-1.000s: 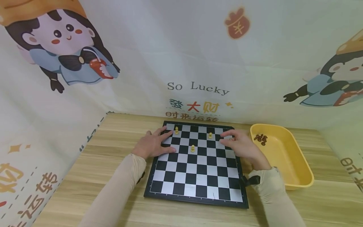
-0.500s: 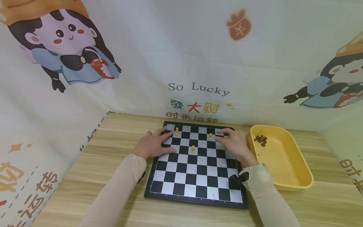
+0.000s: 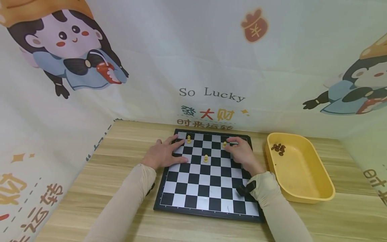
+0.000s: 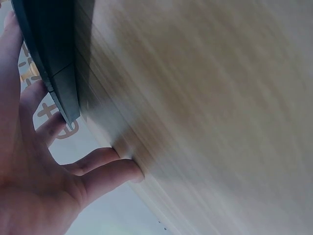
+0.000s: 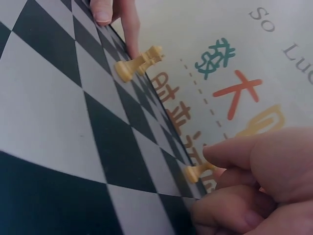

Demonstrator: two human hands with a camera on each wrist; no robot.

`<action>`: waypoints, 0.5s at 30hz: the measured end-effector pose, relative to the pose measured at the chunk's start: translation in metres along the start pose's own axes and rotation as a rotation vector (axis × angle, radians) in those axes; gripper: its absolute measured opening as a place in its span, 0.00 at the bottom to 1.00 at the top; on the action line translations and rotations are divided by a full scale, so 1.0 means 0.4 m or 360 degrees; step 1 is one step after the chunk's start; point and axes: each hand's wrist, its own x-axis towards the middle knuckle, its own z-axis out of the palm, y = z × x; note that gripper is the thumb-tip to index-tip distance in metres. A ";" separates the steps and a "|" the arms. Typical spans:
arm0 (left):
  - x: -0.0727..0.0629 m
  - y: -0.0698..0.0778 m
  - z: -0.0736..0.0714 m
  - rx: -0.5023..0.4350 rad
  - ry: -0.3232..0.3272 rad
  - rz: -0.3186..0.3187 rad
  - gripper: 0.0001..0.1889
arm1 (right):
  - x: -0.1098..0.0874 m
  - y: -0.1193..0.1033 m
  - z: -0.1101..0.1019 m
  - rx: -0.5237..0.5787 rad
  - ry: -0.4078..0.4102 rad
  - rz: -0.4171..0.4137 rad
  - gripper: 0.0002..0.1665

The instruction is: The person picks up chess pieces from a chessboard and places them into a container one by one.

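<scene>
On the black-and-white chessboard stand three pale yellow chess pieces. My right hand is at the far right piece, thumb and forefinger closed in around its top. In the right wrist view that piece has its base on the board, and its upper part is partly hidden by the fingers. A middle piece and a far left piece stand upright. My left hand rests with spread fingers over the board's left edge; its fingers also show beside the board's side.
A yellow plastic tray stands right of the board, several small brown chess pieces gathered in its far left corner. The board lies on a wood-grain table. A printed cloth hangs behind.
My right hand has moved left across the board's far right part, and its fingers have come around the far right piece. The left hand and the pieces have stayed in place.
</scene>
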 end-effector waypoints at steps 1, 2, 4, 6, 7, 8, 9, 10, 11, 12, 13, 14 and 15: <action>0.001 0.000 0.000 0.0000 0.0002 0.0004 0.47 | 0.002 0.002 0.002 -0.0002 0.0008 0.0007 0.26; 0.001 0.001 0.001 -0.0003 -0.0004 0.0003 0.47 | 0.004 0.003 0.004 -0.0010 0.0015 0.0015 0.26; 0.002 0.000 0.001 -0.0007 -0.0003 0.0010 0.47 | 0.008 0.004 0.007 -0.0030 0.0031 0.0032 0.25; 0.002 0.000 0.001 -0.0003 -0.0004 0.0011 0.47 | 0.011 0.004 0.010 -0.0045 0.0046 0.0049 0.25; 0.003 -0.001 0.001 -0.0001 -0.0002 0.0015 0.47 | 0.011 0.003 0.010 -0.0047 0.0052 0.0057 0.25; 0.003 -0.001 0.000 -0.0002 -0.0006 0.0014 0.47 | 0.012 0.003 0.012 -0.0048 0.0059 0.0064 0.26; 0.002 -0.001 0.000 -0.0001 -0.0006 0.0015 0.47 | 0.012 0.002 0.013 -0.0048 0.0068 0.0071 0.26; 0.002 -0.001 0.000 -0.0001 -0.0010 0.0014 0.47 | 0.012 0.002 0.015 -0.0046 0.0081 0.0071 0.26; 0.003 -0.002 0.000 -0.0002 -0.0012 0.0013 0.47 | 0.012 0.002 0.017 -0.0055 0.0099 0.0072 0.25; 0.003 -0.002 0.001 -0.0006 -0.0013 0.0015 0.47 | 0.012 0.001 0.020 -0.0076 0.0121 0.0069 0.25; 0.003 -0.002 0.001 -0.0008 -0.0016 0.0013 0.47 | 0.013 0.000 0.024 -0.0099 0.0148 0.0065 0.25; 0.002 -0.002 0.002 -0.0011 -0.0018 0.0011 0.47 | 0.013 -0.001 0.029 -0.0130 0.0178 0.0061 0.24; 0.003 -0.002 0.002 -0.0011 -0.0015 0.0011 0.47 | 0.014 -0.001 0.033 -0.0160 0.0205 0.0057 0.24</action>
